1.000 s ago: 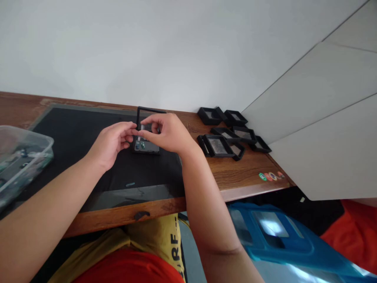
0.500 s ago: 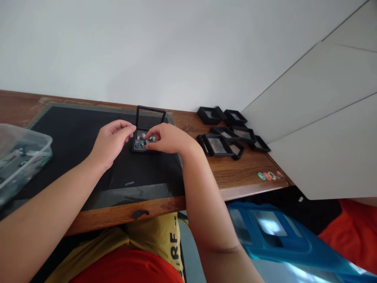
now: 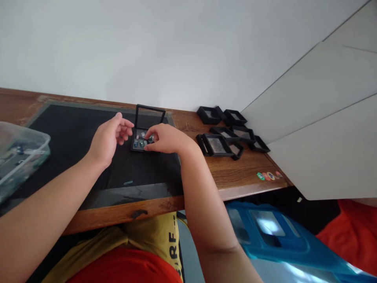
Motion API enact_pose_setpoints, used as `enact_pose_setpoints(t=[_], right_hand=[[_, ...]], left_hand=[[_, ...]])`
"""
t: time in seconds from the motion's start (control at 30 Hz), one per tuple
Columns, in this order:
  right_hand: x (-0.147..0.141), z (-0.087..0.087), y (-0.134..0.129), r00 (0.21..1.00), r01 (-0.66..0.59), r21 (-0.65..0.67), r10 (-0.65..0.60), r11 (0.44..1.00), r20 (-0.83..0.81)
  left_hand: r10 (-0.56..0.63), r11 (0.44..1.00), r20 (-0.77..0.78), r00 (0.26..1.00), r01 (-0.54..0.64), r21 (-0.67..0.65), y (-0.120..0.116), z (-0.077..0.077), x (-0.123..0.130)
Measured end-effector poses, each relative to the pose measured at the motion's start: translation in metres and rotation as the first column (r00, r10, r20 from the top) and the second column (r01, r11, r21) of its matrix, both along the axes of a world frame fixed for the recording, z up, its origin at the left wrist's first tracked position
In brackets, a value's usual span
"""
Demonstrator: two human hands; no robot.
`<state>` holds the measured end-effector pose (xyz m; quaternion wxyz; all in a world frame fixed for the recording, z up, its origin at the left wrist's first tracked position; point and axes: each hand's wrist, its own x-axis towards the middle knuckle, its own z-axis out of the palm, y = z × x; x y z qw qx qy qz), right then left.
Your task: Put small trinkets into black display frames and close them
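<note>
A small black box (image 3: 138, 149) lies on the black mat, its framed clear lid (image 3: 150, 117) raised at the back. Small stones (image 3: 141, 144), some green, blue and pale, sit inside it. My right hand (image 3: 165, 138) reaches over the box's right side, thumb and fingers curled down at the stones; what lies between the fingertips is too small to make out. Just left of the box, my left hand (image 3: 108, 137) is raised with its thumb apart from loosely bent fingers, holding nothing.
A clear plastic tub (image 3: 35, 137) with small pieces stands at the left. Several black frame boxes (image 3: 218, 145) lie on the wooden table at the right. Round stickers (image 3: 271, 176) are near its edge. A blue plastic stool (image 3: 277, 232) and a red sleeve (image 3: 350, 236) are lower right.
My left hand has drawn back slightly from the box's edge, and its thumb has lifted away from the fingers. My right hand stays over the box.
</note>
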<state>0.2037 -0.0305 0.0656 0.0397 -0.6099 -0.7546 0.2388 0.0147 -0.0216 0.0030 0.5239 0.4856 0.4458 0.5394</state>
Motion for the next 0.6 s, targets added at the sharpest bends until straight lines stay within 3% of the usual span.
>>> enact_pose_setpoints(t=[0.2,0.33,0.47,0.53,0.6], right_hand=[[0.005,0.003,-0.001,0.998,0.026,0.019,-0.025,0.999,-0.062],[0.007,0.002,0.000,0.997,-0.007,0.028,0.009,1.000,-0.082],[0.009,0.004,-0.002,0.996,0.008,0.066,-0.002,0.998,-0.090],[0.009,0.007,-0.003,0.996,0.013,0.100,-0.005,0.995,-0.085],[0.009,0.010,-0.005,0.997,0.013,0.131,-0.003,0.991,-0.082]], left_hand=[[0.014,0.994,-0.057,0.998,-0.008,0.105,-0.004,-0.003,0.000],[0.085,0.953,-0.164,0.983,-0.033,0.300,-0.017,-0.003,0.002],[0.306,0.797,-0.176,0.936,-0.151,0.584,-0.032,0.008,0.001],[0.376,0.679,-0.215,0.901,-0.110,0.726,-0.037,0.020,-0.006],[0.414,0.557,-0.283,0.865,0.005,0.830,-0.044,0.036,-0.019]])
